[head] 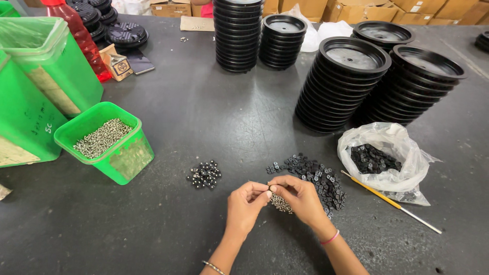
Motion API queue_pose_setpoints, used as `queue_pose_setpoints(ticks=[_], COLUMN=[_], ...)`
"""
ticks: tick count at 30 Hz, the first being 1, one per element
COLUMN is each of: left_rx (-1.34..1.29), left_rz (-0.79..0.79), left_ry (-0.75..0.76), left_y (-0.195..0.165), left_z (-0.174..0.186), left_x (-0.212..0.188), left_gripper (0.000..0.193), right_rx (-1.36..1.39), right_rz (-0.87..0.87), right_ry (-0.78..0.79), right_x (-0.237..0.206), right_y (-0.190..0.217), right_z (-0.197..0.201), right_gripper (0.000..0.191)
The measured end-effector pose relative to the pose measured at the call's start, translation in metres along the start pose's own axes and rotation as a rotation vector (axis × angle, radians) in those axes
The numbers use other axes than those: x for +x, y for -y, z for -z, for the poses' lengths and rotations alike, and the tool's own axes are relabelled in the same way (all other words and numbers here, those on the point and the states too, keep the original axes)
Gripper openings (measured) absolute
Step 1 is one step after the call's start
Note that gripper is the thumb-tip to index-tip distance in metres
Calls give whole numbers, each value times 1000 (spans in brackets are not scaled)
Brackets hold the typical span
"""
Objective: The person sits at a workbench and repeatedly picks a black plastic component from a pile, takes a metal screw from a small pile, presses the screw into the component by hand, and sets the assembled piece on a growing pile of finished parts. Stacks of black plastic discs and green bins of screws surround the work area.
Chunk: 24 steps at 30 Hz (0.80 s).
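My left hand (245,202) and my right hand (300,198) meet fingertip to fingertip low in the middle of the dark table (214,117). Between the fingertips they pinch a small black part (270,188). My right hand also cups a bunch of small silver screws (280,204) in its palm. Just right of the hands lies a loose pile of small black plastic pieces (313,175). To the left lies a small heap of assembled black pieces with shiny heads (204,174).
A green tub of silver screws (104,142) stands at the left, with taller green bins (46,66) behind. Stacks of black round discs (341,84) stand at the back. A clear bag of black pieces (379,158) and a thin yellow brush (389,202) lie at the right.
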<state>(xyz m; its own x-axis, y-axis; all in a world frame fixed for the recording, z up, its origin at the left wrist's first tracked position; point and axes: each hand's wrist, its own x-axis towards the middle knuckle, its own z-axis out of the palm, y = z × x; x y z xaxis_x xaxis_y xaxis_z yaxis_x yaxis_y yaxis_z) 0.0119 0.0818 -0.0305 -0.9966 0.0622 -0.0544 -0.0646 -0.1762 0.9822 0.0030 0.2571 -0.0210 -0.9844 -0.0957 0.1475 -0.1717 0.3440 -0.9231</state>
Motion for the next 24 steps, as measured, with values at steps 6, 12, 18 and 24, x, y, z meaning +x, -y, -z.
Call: queue_pose_setpoints(ticks=[6, 12, 18, 24], left_rx=[560, 882, 877, 831], left_rz=[-417, -471, -445, -428], left_ry=[-406, -641, -544, -444], left_y=[-23, -40, -33, -24], left_z=[41, 71, 60, 49], left_x=[5, 7, 8, 7], left_gripper=[12, 18, 17, 13], right_rx=[-9, -532, -732, -760], right_rz=[-34, 129, 435, 400], right_ry=[-300, -322, -201, -199], right_x=[9, 12, 25, 29], right_y=[2, -6, -6, -8], right_z=[39, 40, 16, 13], right_gripper=[28, 18, 30, 19])
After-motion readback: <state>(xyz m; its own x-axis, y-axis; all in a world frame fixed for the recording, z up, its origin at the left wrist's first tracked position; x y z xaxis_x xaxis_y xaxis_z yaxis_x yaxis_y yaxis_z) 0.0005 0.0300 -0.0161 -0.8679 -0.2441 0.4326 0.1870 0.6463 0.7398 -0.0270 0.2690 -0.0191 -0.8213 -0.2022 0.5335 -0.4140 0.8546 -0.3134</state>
